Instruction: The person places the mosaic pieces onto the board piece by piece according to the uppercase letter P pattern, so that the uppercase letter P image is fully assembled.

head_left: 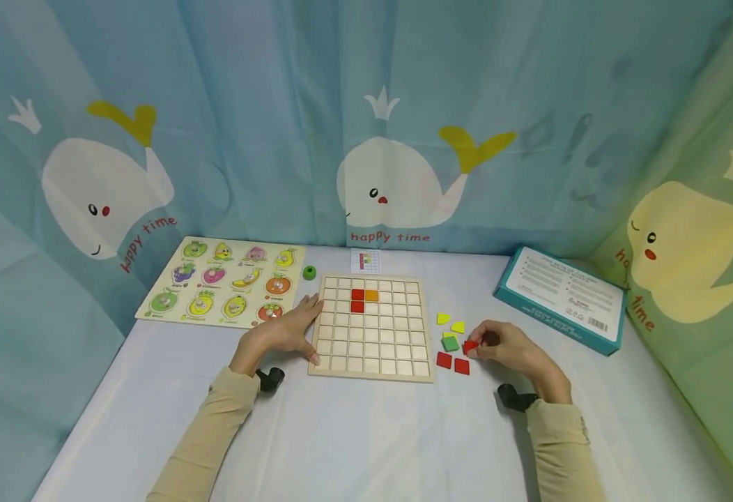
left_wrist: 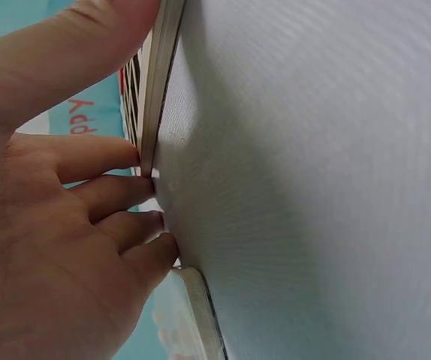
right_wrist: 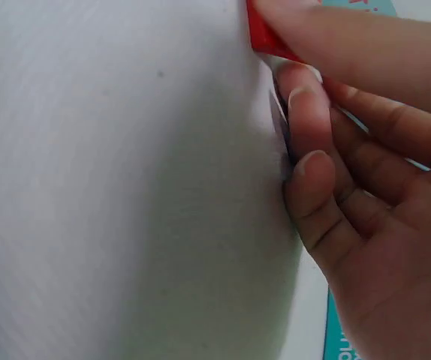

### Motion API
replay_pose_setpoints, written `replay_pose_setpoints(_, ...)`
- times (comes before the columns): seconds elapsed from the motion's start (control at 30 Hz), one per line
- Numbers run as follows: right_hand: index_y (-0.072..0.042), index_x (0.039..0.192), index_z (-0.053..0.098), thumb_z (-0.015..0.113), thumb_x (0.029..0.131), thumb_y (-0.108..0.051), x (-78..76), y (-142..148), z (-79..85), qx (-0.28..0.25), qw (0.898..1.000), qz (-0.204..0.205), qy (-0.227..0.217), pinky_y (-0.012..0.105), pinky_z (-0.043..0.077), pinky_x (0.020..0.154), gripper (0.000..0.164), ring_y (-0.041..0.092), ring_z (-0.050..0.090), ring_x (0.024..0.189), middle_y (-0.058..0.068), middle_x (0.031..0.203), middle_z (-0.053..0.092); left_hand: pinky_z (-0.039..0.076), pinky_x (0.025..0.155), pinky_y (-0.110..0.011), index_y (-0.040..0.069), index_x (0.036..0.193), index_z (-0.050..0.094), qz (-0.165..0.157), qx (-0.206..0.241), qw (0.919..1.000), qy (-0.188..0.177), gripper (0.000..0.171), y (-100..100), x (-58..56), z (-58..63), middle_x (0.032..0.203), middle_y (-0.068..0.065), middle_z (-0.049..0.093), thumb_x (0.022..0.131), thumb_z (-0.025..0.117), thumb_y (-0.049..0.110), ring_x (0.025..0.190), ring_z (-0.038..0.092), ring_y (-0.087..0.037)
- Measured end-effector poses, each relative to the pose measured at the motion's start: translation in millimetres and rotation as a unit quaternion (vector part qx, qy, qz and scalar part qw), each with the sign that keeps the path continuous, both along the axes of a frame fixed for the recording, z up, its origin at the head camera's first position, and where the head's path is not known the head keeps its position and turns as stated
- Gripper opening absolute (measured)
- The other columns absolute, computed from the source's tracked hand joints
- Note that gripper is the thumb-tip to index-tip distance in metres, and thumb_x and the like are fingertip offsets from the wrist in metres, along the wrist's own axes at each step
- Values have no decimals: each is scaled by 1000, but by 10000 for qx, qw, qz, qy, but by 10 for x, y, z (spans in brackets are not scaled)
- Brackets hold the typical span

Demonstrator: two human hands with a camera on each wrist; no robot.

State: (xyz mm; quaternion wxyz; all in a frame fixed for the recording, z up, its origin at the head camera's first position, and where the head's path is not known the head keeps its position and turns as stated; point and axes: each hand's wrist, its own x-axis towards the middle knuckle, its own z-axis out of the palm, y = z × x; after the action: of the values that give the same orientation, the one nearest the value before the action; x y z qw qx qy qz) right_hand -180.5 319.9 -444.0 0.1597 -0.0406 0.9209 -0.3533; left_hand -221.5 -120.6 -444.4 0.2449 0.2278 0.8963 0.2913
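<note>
Grid board point(head_left: 373, 346): wooden, flat on the white tablecloth point(head_left: 373, 446), between the two hands.
Seated tiles: two red tiles point(head_left: 357, 307) in adjoining cells, one nearer the person; an orange tile point(head_left: 371, 295) just right of the farther red.
Left hand point(head_left: 285, 331): thumb spread wide from the fingers, touching the board's left edge.
Right hand point(head_left: 507, 345): thumb and fingers pinching a red square tile point(head_left: 469, 347), right of the board.
Loose pile: a green tile point(head_left: 451, 344) partly over a yellow piece, two more yellow pieces point(head_left: 443, 318) beyond, two red squares point(head_left: 462, 366) nearer the person.
Pattern card point(head_left: 366, 261): just beyond the board's far edge.
Green bead point(head_left: 309, 272): near the board's far-left corner, beside a fruit puzzle point(head_left: 218, 307).
Teal box point(head_left: 557, 329): at the far right, printed panel up.
Curtain point(head_left: 266, 139): blue, whale-printed, behind everything.
</note>
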Motion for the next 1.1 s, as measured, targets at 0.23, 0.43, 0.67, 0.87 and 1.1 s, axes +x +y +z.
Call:
replay_pose_setpoints(0.23,-3,113,69,70,97,-12,-26,-15,-19,-149,9990,-254,340,29,50,80,18,24,58,95,13,107,68,13,129,-53,-7,161,15,47,-50,10000,-14,119,-6,2,14,172,-22,1,75,92,19,160,-2,-39)
replay_pose_setpoints(0.43,0,120,66,65,101,-15,-36,-7,-59,-568,9954,-553,530,26,53,74,24,23,63,88,17,113,70,14,129,-53,-7,162,16,38,-39,10000,-12,118,-4,1,14,172,-22,2,75,92,18,160,-1,-39)
replay_pose_setpoints(0.67,-1,126,64,62,104,-19,-14,-66,-27,-1025,9891,-814,675,19,55,80,29,23,69,96,21,124,65,13,129,-53,-7,161,16,15,13,10000,-16,118,7,9,5,172,-22,2,75,92,18,160,-2,-40)
replay_pose_setpoints(0.87,-3,128,66,61,103,-19,-24,-147,21,-974,9875,-942,801,15,51,86,29,25,67,102,18,125,65,14,129,-53,-7,162,15,22,-26,10000,-21,118,2,20,24,172,-22,0,76,92,18,160,-3,-39)
replay_pose_setpoints(1.1,-7,134,65,67,101,-24,-63,-283,56,-1158,9879,-850,580,43,48,104,38,24,67,108,16,130,67,14,128,-53,-8,161,15,21,-17,10000,-25,117,2,21,36,172,-23,1,76,92,18,160,-2,-40)
